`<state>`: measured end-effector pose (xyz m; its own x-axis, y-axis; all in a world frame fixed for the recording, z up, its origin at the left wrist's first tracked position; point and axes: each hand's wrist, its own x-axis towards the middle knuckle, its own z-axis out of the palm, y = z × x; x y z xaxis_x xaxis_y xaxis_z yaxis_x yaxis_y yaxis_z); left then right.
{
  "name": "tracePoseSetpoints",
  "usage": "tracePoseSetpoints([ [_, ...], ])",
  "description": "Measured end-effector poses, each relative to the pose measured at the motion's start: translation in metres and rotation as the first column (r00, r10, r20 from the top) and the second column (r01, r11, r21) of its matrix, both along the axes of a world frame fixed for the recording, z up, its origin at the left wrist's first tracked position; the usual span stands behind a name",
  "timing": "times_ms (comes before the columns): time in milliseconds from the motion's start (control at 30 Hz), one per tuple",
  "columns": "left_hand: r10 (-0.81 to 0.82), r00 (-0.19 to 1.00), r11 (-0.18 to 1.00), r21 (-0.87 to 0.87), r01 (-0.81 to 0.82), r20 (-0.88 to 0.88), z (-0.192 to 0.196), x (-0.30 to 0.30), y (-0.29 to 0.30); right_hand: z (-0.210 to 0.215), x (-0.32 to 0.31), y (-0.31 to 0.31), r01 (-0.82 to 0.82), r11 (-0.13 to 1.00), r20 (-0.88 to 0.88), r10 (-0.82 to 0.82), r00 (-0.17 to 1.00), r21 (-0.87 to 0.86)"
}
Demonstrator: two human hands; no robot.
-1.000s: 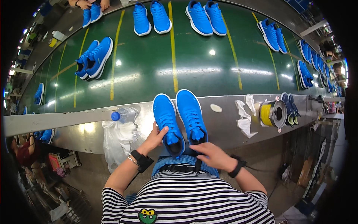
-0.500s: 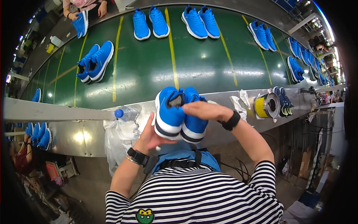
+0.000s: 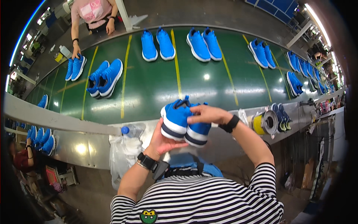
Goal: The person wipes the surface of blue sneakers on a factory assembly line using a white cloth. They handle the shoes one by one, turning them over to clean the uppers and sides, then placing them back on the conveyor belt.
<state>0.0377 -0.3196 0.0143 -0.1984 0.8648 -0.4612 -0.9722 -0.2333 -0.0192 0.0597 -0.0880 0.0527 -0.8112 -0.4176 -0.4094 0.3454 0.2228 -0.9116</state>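
Note:
I hold a pair of blue sneakers with white soles and dark heel bands just past the near edge of the belt, heels toward me. The left sneaker [image 3: 174, 120] rests in my left hand [image 3: 164, 141], whose thumb lies along its outer side and whose fingers reach under the heels. Over the right sneaker [image 3: 198, 131] curls my right hand [image 3: 210, 114], with its fingertips at the collars where the two shoes meet. Part of the right shoe is hidden behind that hand.
A green conveyor belt [image 3: 149, 87] with yellow lines carries several blue pairs. Across it, a co-worker's hand [image 3: 76, 51] touches a pair. On the metal ledge are a capped bottle [image 3: 130, 131], a plastic bag [image 3: 121, 153], a yellow-labelled roll [image 3: 263, 123] and dark shoes [image 3: 280, 116].
My view has tilted up. The pair has tipped so its heels face me more, and my right fingers have moved onto the collars. Across the belt, the co-worker's held shoe is now down on it.

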Motion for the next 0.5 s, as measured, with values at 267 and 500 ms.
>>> tracePoseSetpoints([
  [267, -0.231, 0.783, 0.852, -0.508, -0.124, -0.577, 0.001, -0.046, 0.068, 0.029, -0.018, 0.092, 0.206, 0.825, -0.4, 0.026, 0.916, 0.525],
  [500, -0.975, -0.196, 0.218, -0.612, -0.76, -0.103, 0.021, -0.183, -0.029, -0.071, -0.034, 0.235, 0.497, 0.361, -0.569, 0.125, 0.813, 0.79],
])
